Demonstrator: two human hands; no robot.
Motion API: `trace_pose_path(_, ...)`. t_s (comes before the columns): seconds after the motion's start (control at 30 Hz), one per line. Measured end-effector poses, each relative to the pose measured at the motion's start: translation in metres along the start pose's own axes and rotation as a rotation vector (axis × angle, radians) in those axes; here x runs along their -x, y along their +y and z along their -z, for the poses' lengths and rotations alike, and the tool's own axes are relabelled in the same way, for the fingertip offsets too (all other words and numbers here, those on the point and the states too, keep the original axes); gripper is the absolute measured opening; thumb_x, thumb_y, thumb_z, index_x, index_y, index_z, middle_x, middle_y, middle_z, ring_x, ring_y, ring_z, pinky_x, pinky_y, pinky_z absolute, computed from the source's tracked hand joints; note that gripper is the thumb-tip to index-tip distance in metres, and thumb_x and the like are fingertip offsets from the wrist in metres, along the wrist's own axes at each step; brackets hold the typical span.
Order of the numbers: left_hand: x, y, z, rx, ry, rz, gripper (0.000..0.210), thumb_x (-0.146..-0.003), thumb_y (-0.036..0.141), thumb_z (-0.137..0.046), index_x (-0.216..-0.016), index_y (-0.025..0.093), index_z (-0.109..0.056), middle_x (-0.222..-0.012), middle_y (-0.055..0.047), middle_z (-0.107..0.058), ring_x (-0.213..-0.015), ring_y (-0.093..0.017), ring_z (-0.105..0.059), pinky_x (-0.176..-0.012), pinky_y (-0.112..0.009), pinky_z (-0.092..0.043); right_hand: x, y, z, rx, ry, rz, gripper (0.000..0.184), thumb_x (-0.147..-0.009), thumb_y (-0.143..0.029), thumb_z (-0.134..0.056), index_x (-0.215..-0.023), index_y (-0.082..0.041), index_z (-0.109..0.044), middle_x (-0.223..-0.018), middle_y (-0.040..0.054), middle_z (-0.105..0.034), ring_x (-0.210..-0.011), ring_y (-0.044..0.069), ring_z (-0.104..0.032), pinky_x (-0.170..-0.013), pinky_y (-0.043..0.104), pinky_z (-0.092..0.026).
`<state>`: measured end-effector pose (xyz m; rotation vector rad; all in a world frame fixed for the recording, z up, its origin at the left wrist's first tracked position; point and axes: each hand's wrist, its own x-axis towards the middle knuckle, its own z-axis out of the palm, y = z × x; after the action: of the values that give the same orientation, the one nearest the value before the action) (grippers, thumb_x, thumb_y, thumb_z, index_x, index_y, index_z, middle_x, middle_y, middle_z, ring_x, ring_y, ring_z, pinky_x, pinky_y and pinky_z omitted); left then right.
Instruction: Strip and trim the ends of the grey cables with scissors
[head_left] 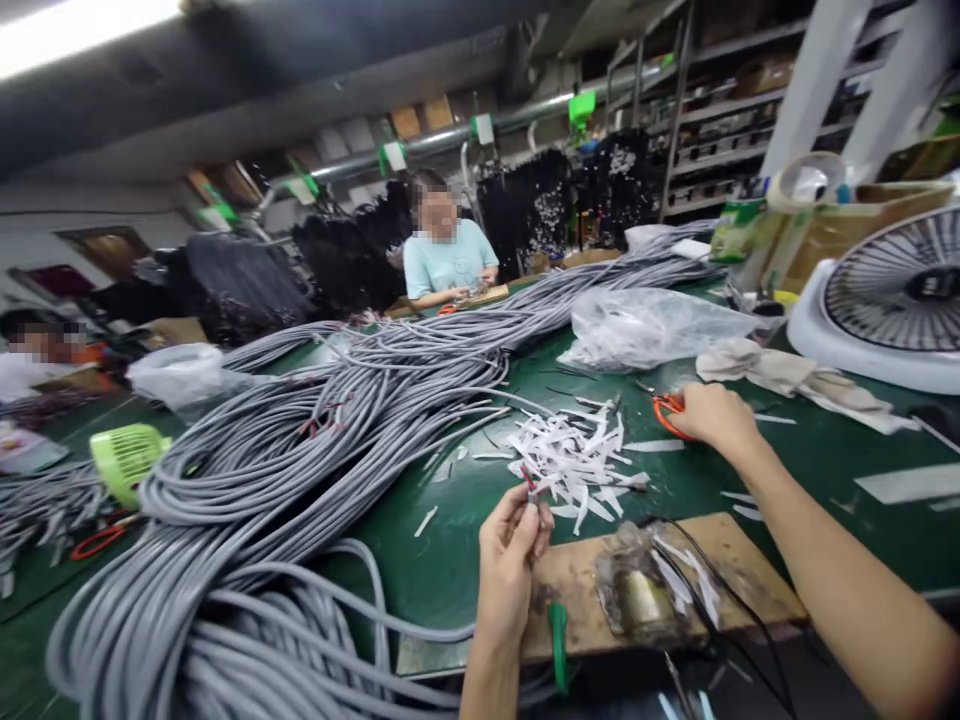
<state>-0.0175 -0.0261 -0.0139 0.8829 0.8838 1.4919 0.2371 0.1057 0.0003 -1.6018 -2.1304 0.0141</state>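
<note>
My left hand [514, 540] pinches the end of a grey cable, with short red and dark wire ends [529, 480] poking up past the fingertips. The grey cable [435, 632] appears to run from behind my left wrist back to the big coils [285, 480] on the left. To the right, my right hand [712, 415] is closed on the orange handles of a small pair of scissors [670, 412], whose blades lie close to the tabletop. A heap of white paper-like strips [574, 455] spreads between both hands.
In front of me is a wooden board [574, 570] with a taped metal block [645, 600], black leads and a green tie. A plastic bag [652, 325], a glove [795, 375] and a white fan [892, 300] stand to the right. A green basket [129, 460] is left. A co-worker [450, 255] sits opposite.
</note>
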Motion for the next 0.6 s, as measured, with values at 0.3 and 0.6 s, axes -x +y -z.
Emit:
trace_pose_path(0.3,-0.004,-0.005,0.003,0.056,0.045,-0.018,0.029,-0.071,0.036,-0.068,-0.080,0.010,-0.062,-0.057,0.002,-0.048,-0.040,-0.001,-0.027,-0.040,-0.018,-0.014,0.024,-0.093,-0.005,-0.320,0.093,0.379,0.020,-0.075,-0.033,-0.059,-0.083,-0.017,-0.051,-0.080,0.0046,-0.056,-0.072,0.016,-0.051,-0.066,0.026,-0.044)
trace_pose_path(0.6,-0.004,-0.009,0.002,-0.027,0.039,-0.026,0.027,-0.076,0.037,-0.063,-0.083,0.011,-0.060,-0.059,0.001,-0.053,-0.038,0.000,-0.026,-0.038,-0.018,-0.015,0.031,-0.101,-0.021,-0.250,0.056,0.605,0.013,-0.071,-0.014,-0.054,-0.083,-0.016,-0.057,-0.081,0.0061,-0.057,-0.077,0.018,-0.051,-0.069,0.027,-0.042)
